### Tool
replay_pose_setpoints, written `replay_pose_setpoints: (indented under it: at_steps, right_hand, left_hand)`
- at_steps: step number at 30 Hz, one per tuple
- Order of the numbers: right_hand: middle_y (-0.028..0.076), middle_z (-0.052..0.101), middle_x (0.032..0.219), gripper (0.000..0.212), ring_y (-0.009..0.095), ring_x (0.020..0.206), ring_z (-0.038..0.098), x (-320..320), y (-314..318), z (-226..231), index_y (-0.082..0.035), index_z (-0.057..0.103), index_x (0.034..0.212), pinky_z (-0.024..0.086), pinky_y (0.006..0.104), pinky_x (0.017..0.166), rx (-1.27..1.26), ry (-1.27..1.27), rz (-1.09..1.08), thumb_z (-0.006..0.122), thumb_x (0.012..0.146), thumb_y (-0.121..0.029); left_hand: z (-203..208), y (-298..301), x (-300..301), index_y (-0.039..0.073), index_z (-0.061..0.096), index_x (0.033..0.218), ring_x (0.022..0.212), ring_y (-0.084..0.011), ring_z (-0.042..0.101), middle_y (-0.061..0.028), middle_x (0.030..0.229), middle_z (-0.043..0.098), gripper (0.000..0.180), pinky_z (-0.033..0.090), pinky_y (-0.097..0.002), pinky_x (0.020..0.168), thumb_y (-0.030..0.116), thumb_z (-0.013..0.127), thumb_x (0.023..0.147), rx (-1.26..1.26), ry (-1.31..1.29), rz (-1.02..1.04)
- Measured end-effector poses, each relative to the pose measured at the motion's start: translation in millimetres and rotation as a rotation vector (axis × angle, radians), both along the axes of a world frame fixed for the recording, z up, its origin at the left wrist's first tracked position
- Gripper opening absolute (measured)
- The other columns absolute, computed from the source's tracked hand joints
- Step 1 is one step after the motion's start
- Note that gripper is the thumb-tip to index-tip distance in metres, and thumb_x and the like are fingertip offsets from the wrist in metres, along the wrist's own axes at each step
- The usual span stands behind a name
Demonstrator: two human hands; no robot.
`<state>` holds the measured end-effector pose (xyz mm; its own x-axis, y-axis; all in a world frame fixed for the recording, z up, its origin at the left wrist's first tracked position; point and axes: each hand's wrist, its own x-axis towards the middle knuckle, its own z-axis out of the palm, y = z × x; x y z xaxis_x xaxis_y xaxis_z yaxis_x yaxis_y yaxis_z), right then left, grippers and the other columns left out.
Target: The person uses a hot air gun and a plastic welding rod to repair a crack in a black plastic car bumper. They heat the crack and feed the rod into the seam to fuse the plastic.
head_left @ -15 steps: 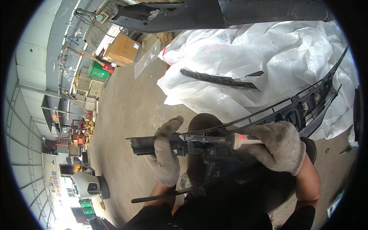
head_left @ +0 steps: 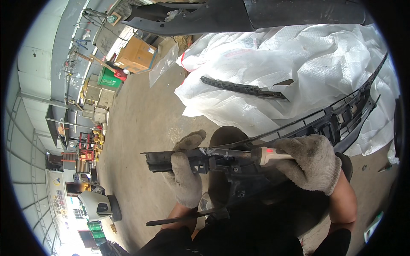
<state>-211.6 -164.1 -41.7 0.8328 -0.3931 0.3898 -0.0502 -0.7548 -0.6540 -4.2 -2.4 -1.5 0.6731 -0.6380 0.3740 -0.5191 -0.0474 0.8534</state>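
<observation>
A long black plastic car grille [head_left: 326,127] lies across my lap, its slatted part running off to the upper right. My gloved left hand [head_left: 185,181] is closed round the grille's left end, thumb on the far side and fingers over the near side. In my gloved right hand [head_left: 314,164] is a hand tool with a beige handle [head_left: 270,156], a red mark and a slim metal shaft. The shaft points left along the grille, close to its upper surface; whether the tip touches it I cannot tell.
White bubble wrap [head_left: 265,55] covers the floor ahead, bearing a loose black trim strip [head_left: 243,88]. Beyond lies a large black bumper piece [head_left: 290,15]. Along the left stand a cardboard box [head_left: 136,55], a green bin [head_left: 109,78] and a white car part [head_left: 96,205].
The tool in my right hand has shifted very slightly to the left along the grille. My left hand keeps its hold, nearly still.
</observation>
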Motion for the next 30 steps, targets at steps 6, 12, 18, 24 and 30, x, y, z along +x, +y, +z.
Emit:
replay_pose_setpoints:
  at_steps: [6, 12, 18, 24, 30]
  right_hand:
    - [0.014, 0.066, 0.076, 0.031, 0.027, 0.06, 0.066, 1, 0, 5, -0.001, 0.063, 0.102, 0.053, 0.0358, 0.056, 0.044, 0.05, 0.016, 0.067, 0.085, -0.027]
    - [0.014, 0.066, 0.075, 0.031, 0.027, 0.059, 0.065, 3, 1, 7, -0.001, 0.063, 0.101, 0.052, 0.0363, 0.056, 0.065, 0.032, 0.021, 0.067, 0.084, -0.026]
    - [0.013, 0.066, 0.076, 0.032, 0.027, 0.061, 0.065, 2, 4, 5, -0.001, 0.063, 0.103, 0.052, 0.0366, 0.057, 0.029, 0.028, 0.0, 0.068, 0.083, -0.026]
    - [0.012, 0.066, 0.076, 0.033, 0.026, 0.061, 0.065, 1, 6, 3, -0.002, 0.063, 0.104, 0.051, 0.036, 0.057, 0.005, 0.016, -0.018, 0.068, 0.083, -0.027]
    - [0.012, 0.066, 0.075, 0.036, 0.026, 0.06, 0.064, 0, 8, -1, -0.003, 0.063, 0.106, 0.049, 0.0364, 0.056, -0.014, 0.031, -0.034, 0.067, 0.084, -0.03]
  left_hand:
    - [-1, 2, 0, -0.002, 0.061, 0.111, 0.104, -0.0246, 0.06, -0.0191, 0.118, 0.061, 0.069, 0.05, -0.0329, 0.083, 0.059, 0.032, 0.098, 0.027, 0.042, -0.003]
    - [0, 3, 5, -0.006, 0.059, 0.114, 0.119, -0.0271, 0.052, -0.0201, 0.134, 0.051, 0.063, 0.044, -0.0379, 0.096, 0.053, 0.048, 0.095, -0.069, 0.108, -0.079]
    - [-2, 0, 2, 0.001, 0.061, 0.113, 0.103, -0.022, 0.059, -0.0165, 0.13, 0.055, 0.061, 0.051, -0.0322, 0.085, 0.058, 0.043, 0.096, -0.099, 0.155, -0.063]
    - [1, -3, -3, 0.002, 0.062, 0.111, 0.092, -0.0214, 0.062, -0.0176, 0.127, 0.056, 0.062, 0.054, -0.0334, 0.08, 0.059, 0.044, 0.095, -0.099, 0.221, -0.061]
    - [-1, -5, -6, 0.001, 0.061, 0.113, 0.095, -0.0218, 0.063, -0.0192, 0.128, 0.056, 0.063, 0.053, -0.0336, 0.082, 0.059, 0.041, 0.096, -0.11, 0.212, -0.058]
